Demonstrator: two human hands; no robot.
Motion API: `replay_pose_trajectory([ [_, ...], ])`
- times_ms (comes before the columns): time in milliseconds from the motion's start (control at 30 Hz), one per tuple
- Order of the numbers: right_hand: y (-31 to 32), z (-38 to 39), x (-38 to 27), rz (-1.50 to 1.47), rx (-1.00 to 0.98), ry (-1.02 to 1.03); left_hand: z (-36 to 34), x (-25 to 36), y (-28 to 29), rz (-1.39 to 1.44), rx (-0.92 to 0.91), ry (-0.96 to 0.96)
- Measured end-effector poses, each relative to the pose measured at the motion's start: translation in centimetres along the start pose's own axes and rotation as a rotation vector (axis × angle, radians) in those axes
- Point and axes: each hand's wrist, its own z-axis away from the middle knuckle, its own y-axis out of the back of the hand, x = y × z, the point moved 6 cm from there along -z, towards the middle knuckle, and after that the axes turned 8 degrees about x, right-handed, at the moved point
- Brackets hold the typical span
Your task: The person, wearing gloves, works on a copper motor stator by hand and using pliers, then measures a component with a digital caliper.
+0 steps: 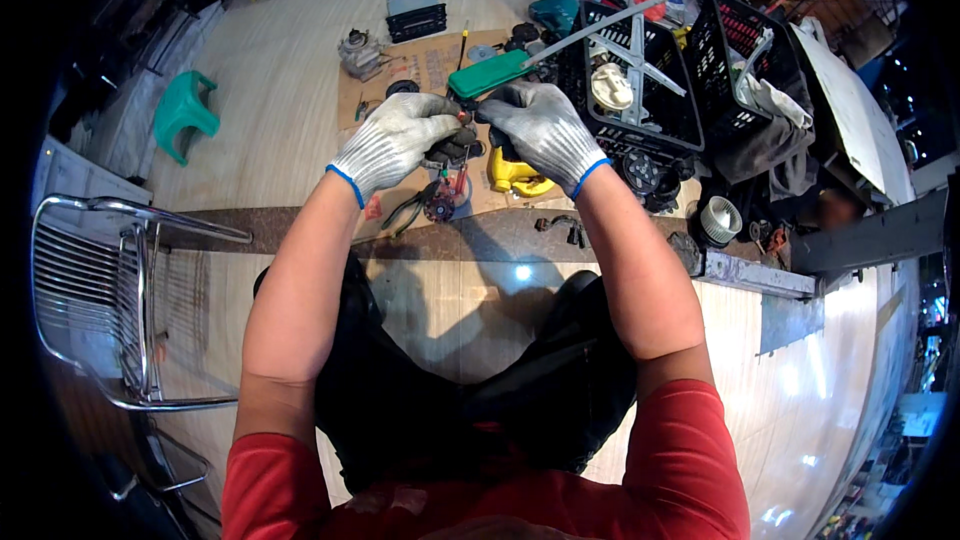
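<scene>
My left hand [398,145] and my right hand [538,132], both in white knit gloves, are raised close together over a cardboard sheet, fingers curled. Between their fingertips is a small part with a copper tint [464,117], too small to name, pinched by the left; the right thumb and fingers close at its other side. Below them lie black-handled pliers [410,209], a red-handled tool [461,180] and a dark round component [438,205]. A yellow object [515,178] sits under my right hand. A green oblong item [485,75] lies just beyond.
Black crates [676,60] of parts crowd the right, with a white fan wheel [720,222] in front. A metal part [358,55] and a stacked black crate [415,26] are at the back. A green stool [185,117] and chrome chair [88,298] stand to the left.
</scene>
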Motion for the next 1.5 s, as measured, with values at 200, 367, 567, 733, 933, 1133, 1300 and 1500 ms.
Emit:
replay_pose_trajectory([
  [200,-1.2,0.8,-0.5,-0.098,0.015,0.028,0.0,0.8,0.4,-0.049,0.167,-0.071],
  [367,-2.1,1.8,-1.3,-0.085,0.021,0.059,-1.2,-1.0,-0.5,0.629,0.185,-0.005],
  [567,-3.6,2.5,-1.6,-0.196,-0.067,-0.062,-1.4,-1.4,-0.2,0.880,0.247,-0.061],
  [733,-3.7,2.6,-2.2,0.019,0.031,0.231,-1.6,-1.2,0.1,1.050,0.287,-0.040],
  [933,-4.4,2.3,-2.1,0.100,0.066,0.303,-1.9,-1.6,0.9,1.179,0.243,-0.098],
  [1133,-4.5,1.7,-1.1,0.133,0.015,0.172,-1.4,-1.2,1.1,1.164,0.282,-0.080],
  [1300,-3.6,1.1,-0.2,0.097,0.059,0.002,-1.6,-1.1,0.4,1.103,0.232,-0.105],
  [1500,-2.5,1.6,-1.4,0.018,0.188,-0.021,-0.7,-0.8,-2.4,1.078,0.182,-0.047],
])
